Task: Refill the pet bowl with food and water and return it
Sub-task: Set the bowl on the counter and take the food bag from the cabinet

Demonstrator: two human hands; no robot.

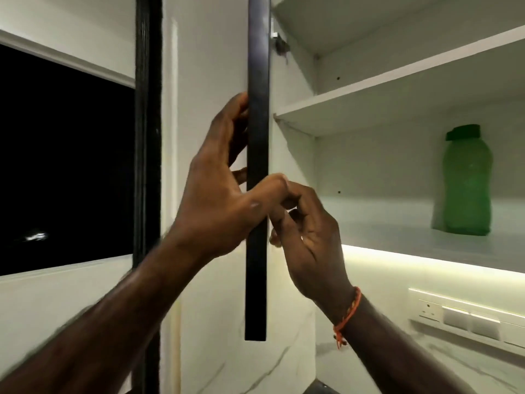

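The dark cabinet door (257, 172) is gripped at its edge by the left hand (224, 189); the right hand (306, 231), beside it, is loosely curled, empty. A green bottle (464, 183) is shelved beyond the right hand. No bowl is seen; refilling is judged barely begun.

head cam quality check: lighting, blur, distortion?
Head view: dim overall, brightest glow from the strip light under the bottom shelf; window black apart from one smeared highlight; left forearm motion-blurred, left hand and right hand sharper at the cabinet door edge; green bottle soft; wide-angle bends shelves.
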